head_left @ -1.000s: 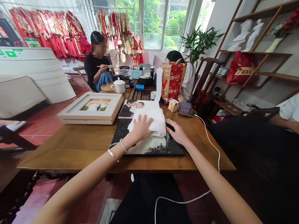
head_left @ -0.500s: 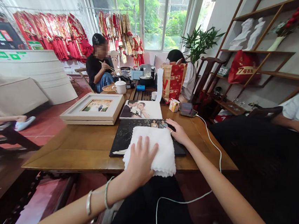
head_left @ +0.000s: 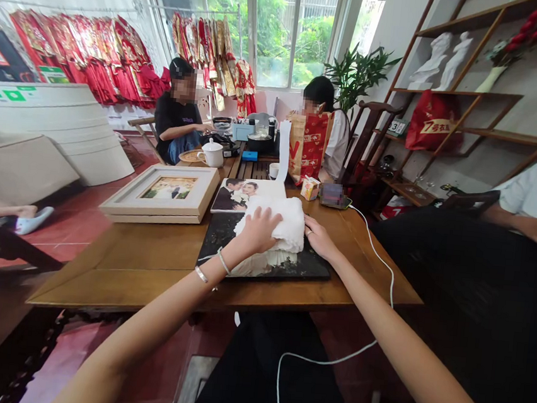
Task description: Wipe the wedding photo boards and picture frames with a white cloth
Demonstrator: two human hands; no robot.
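Note:
A white cloth (head_left: 290,222) lies bunched on the upper part of a dark photo album (head_left: 307,265). My left hand (head_left: 260,229) presses on it, palm down with the fingers spread. At the album's right edge rests my right hand (head_left: 319,237), fingers stretched out flat and a ring on one of them. The album's lower part shows a pale dress on a black ground; the cloth hides much of the rest. Just behind it is a wedding photo (head_left: 231,196) of a couple, partly covered by the cloth.
A framed picture (head_left: 169,192) lies at the left of the wooden table (head_left: 138,268). Behind stand a white lidded cup (head_left: 213,154), a paper bag (head_left: 309,145) and a small carton (head_left: 310,188). A phone (head_left: 334,196) trails a white cable (head_left: 388,264). Two people sit across; another sits at right.
My left hand has pushed the cloth forward over the album, baring its lower part. The cloth is more bunched. My right hand stays at the right edge.

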